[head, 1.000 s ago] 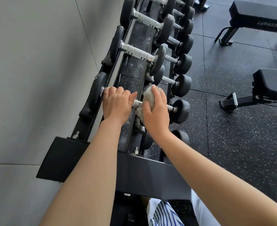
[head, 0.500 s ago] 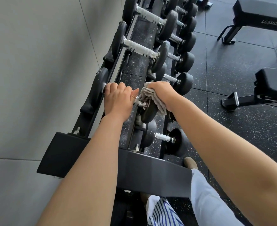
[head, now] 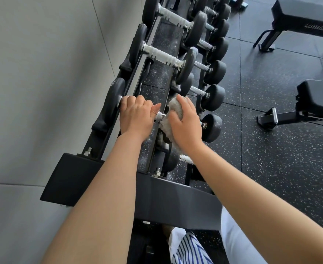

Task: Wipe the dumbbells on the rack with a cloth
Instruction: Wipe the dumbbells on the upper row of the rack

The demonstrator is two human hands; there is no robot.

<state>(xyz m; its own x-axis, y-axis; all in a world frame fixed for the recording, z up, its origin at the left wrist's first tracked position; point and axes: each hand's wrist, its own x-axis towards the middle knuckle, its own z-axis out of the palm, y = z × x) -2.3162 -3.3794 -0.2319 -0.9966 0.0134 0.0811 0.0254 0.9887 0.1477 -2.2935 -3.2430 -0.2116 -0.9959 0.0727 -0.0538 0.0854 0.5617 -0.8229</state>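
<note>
Head view looks down along a black rack that runs from 6 o'clock toward 12 o'clock, tight against a grey wall on its 9 o'clock side. A near bench at 3 o'clock and a far bench at 1 o'clock stand on the speckled floor, well apart from the rack. The next dumbbell lies just beyond the hands toward 12 o'clock. Smaller dumbbells on the lower tier sit close beside the right hand.

Open room lies only on the 3 o'clock floor side; the wall closes off 9 o'clock, and the rack's near end lies under both forearms.

The nearest dumbbell lies across the upper tier. The left hand curls its fingers round the handle beside the 9 o'clock head. The right hand cups the grey cloth over the 3 o'clock head, fingers curved round it; that head is hidden beneath.
</note>
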